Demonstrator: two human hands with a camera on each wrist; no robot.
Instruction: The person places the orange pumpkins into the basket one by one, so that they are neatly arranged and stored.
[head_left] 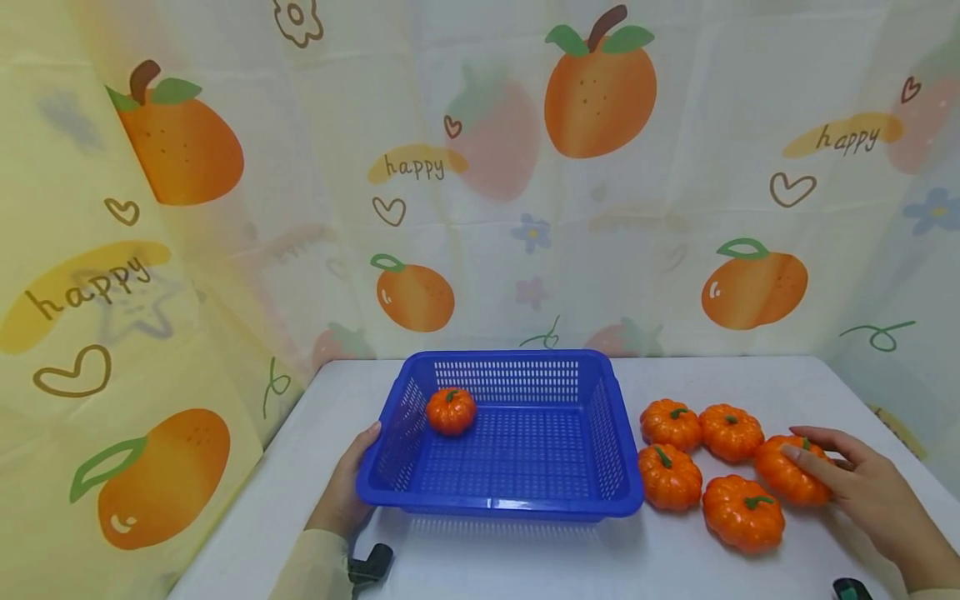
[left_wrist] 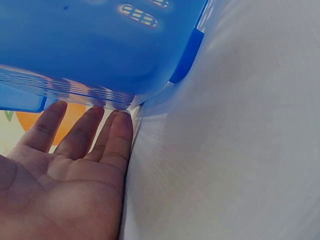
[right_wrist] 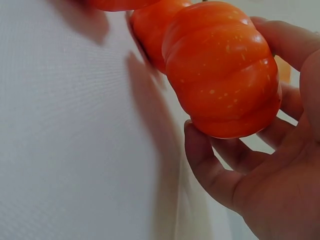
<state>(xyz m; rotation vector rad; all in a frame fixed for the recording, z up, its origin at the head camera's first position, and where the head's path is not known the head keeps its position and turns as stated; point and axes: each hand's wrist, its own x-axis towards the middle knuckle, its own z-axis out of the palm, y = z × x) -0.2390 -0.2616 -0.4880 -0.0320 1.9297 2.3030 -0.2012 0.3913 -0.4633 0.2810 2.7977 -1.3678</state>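
Observation:
A small orange pumpkin [head_left: 787, 471] with a green stem is in my right hand [head_left: 862, 487], at the right of the group. Thumb and fingers curl round it; the right wrist view shows its ribbed side [right_wrist: 222, 75] between them. My left hand [head_left: 348, 483] is at the left side of a blue plastic basket [head_left: 498, 505]. In the left wrist view its fairly straight fingers [left_wrist: 80, 135] touch the basket's outer wall [left_wrist: 100, 50] near the table; the thumb is out of that view. Inside the basket, toward the back left, sits one pumpkin [head_left: 451, 412].
Several more pumpkins stand close together right of the basket, one [head_left: 670, 477] right by its wall and another [head_left: 744, 514] nearest the front. All are on a white table [head_left: 495, 567]. A fruit-patterned curtain [head_left: 480, 250] hangs behind and along the left.

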